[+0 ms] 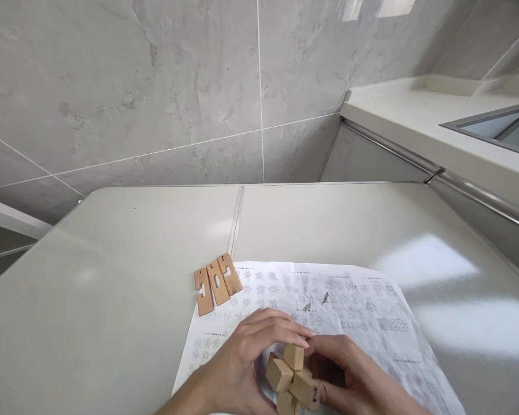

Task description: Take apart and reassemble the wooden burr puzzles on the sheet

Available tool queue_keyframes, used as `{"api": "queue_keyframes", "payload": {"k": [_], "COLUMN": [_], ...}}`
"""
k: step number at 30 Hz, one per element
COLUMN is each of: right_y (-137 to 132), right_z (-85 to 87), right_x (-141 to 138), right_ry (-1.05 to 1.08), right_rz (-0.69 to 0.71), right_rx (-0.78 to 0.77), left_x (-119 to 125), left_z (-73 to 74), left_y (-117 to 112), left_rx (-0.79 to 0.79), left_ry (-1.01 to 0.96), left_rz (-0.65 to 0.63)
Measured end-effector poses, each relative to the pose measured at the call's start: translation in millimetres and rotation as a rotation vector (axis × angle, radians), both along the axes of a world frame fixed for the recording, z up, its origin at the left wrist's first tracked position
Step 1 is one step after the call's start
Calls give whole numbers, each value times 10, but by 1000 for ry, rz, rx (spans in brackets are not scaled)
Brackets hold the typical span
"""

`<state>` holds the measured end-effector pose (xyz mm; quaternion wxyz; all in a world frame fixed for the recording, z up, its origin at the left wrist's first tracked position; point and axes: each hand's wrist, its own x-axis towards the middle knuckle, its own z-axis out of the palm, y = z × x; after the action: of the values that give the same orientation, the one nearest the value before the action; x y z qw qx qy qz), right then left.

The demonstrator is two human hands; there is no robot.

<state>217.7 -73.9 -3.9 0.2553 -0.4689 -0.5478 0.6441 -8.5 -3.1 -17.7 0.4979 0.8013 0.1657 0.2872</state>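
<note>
Both my hands close around a partly assembled wooden puzzle (292, 374) of interlocked numbered blocks, held low over a printed instruction sheet (354, 305). My left hand (242, 363) wraps it from the left, fingers curled over the top. From the right, my right hand (354, 374) grips it, fingertips touching the top block. Three loose numbered wooden pieces (216, 282) lie side by side at the sheet's upper left corner, apart from both hands.
The sheet lies on a pale grey table (112, 271) with a seam down its middle. Behind it is a grey tiled wall (155, 86). A white counter (415, 121) with a recessed panel runs along the right.
</note>
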Motion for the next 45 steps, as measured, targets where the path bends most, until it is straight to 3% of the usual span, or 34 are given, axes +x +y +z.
{"api": "queue_keyframes", "payload": {"k": [12, 25, 45], "right_y": [-21, -96, -159], "right_z": [-98, -238, -335], "right_x": [-50, -30, -79], "right_ry": [2, -95, -109], "right_rz": [-70, -31, -58], "right_rx": [110, 236, 353], "left_x": [10, -32, -40], "left_z": [25, 5, 110], "left_y": [29, 37, 38], "left_rx": [53, 102, 211], "left_ry": [-24, 6, 11], "left_rz": [63, 36, 40]}}
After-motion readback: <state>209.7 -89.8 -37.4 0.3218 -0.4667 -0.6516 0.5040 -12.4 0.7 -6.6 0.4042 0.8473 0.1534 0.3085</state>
